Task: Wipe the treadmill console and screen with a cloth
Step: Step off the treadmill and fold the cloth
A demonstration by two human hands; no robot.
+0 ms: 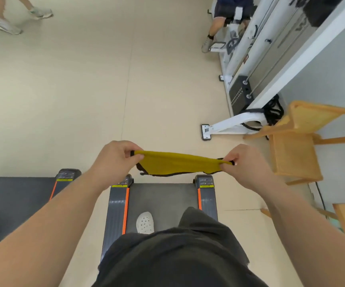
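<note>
While both arms reach forward over the treadmill belt [163, 201], the left hand [113, 162] and right hand [248, 166] each pinch one end of the yellow cloth [177, 164], thumb pressed against curled fingers, so the cloth spans taut between the fingertips with its dark-trimmed lower edge sagging just beneath them. Beyond the fingers lies open beige floor [84, 90]; to the right of the right-hand fingers stand a wooden chair [300, 146] and a white weight machine [250, 96], well apart from the cloth. Neither console nor screen is in view.
</note>
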